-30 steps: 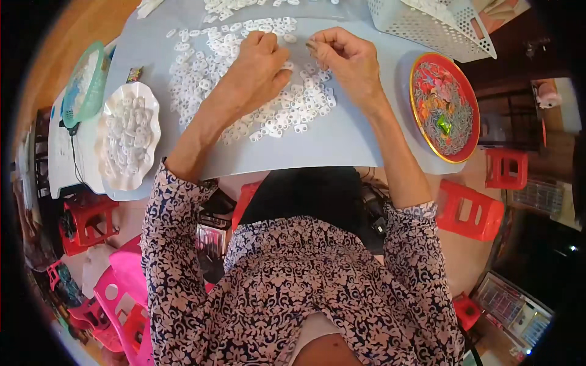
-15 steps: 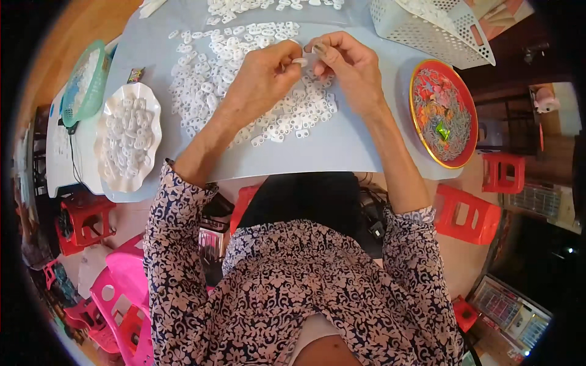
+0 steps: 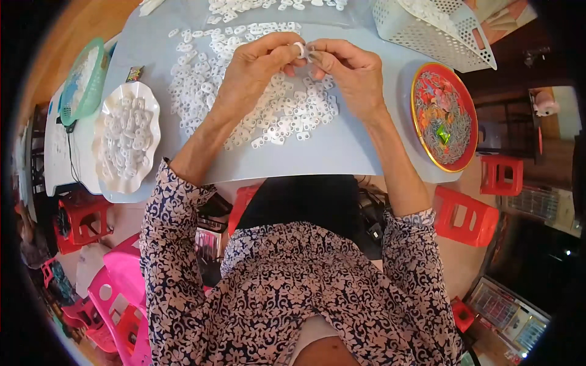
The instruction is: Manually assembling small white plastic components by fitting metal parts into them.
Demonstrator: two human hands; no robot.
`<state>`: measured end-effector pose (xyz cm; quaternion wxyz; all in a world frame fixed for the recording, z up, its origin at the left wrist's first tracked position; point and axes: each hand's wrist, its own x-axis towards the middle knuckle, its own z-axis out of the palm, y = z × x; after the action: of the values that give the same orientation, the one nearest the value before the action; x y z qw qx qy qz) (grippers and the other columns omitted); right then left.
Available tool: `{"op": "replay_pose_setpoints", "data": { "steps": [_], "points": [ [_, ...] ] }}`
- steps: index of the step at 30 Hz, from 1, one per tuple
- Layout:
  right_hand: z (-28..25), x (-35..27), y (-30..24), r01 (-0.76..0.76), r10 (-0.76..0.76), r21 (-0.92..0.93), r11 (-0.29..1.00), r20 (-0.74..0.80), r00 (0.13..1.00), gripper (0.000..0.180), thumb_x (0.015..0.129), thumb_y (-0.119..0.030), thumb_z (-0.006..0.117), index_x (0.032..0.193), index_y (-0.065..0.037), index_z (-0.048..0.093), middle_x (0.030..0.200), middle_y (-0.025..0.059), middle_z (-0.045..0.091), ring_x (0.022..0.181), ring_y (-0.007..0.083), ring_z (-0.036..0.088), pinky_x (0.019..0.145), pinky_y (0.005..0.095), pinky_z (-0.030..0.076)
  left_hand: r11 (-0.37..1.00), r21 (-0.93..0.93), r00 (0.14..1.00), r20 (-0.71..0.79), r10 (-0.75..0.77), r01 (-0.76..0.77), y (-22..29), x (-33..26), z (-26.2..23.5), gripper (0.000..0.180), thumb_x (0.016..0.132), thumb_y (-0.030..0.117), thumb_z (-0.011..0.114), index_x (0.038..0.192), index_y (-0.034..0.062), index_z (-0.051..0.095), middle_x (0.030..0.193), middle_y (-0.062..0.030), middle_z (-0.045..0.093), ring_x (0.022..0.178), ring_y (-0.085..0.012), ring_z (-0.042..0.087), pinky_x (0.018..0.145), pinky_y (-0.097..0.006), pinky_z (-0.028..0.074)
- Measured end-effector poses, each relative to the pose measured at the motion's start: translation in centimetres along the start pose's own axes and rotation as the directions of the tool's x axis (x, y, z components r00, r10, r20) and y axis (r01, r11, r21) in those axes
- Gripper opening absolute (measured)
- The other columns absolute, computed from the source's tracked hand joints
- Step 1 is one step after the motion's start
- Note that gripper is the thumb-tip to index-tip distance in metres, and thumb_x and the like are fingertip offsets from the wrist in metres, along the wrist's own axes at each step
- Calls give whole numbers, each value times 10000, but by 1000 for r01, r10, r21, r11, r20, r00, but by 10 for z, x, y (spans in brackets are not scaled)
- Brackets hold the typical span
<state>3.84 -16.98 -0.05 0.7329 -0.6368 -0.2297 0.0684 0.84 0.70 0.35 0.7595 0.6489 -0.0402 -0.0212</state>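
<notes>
Above the table, my left hand [image 3: 259, 70] pinches a small white plastic piece [image 3: 300, 50] between thumb and fingers. Close against it, my right hand [image 3: 351, 73] has its thumb and index finger pressed together at the piece's right side; whatever lies between them is too small to make out. Beneath and around my hands spreads a loose layer of small white plastic pieces with two holes [image 3: 195, 91]. To the right stands a round red tray with a gold rim [image 3: 470, 143], full of small grey parts with some colourful wrappers among them.
At the left, a scalloped white dish [image 3: 153, 155] holds more white pieces, and a small wrapped packet [image 3: 135, 74] lies behind it. A green basket [image 3: 96, 100] stands farther left. At the back right is a perforated white basket [image 3: 415, 36]. Red stools [image 3: 467, 216] flank the table [image 3: 293, 160].
My left hand has turned so its thumb and fingers now point at the right hand, with the white piece upright between them. The right fingers have closed in beside it.
</notes>
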Motion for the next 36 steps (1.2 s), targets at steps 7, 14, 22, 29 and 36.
{"op": "replay_pose_setpoints", "data": {
  "steps": [7,14,22,29,36],
  "points": [
    [1,0,-2,-25,24,-92,995,-6,1000,179,884,-47,607,1036,38,648,848,56,648,705,89,575,658,218,491,986,53,988,20,154,-155,-3,3,-8,214,899,139,573,1075,19,604,822,-59,650,773,-97,574,710,-240,456],
    [5,0,-1,-23,22,-89,996,-6,1000,214,869,-16,604,1080,17,608,877,66,662,700,85,606,654,211,520,981,100,986,7,167,-167,0,2,-6,205,898,118,553,1080,42,609,800,-32,633,753,-78,549,705,-229,448],
    [5,0,0,-19,18,-117,993,-6,1000,241,848,-11,608,1087,18,595,856,66,660,683,85,600,629,210,496,958,222,983,1,184,-180,-1,2,-6,202,898,107,544,1060,32,637,753,3,588,740,-62,525,672,-215,430],
    [6,0,-1,0,1,-154,988,2,1000,272,836,1,605,1106,16,582,825,60,662,653,81,596,603,206,482,927,312,976,13,217,-210,-2,2,-8,207,901,112,551,1066,32,646,768,38,553,689,-46,467,603,-199,385],
    [6,1,-2,5,-5,-155,988,-2,1000,256,836,9,585,1091,19,586,813,55,664,652,74,595,587,202,477,917,315,967,10,255,-245,-2,2,-7,194,899,120,566,1046,24,646,731,34,546,652,-46,454,571,-195,365]
  ]
}}
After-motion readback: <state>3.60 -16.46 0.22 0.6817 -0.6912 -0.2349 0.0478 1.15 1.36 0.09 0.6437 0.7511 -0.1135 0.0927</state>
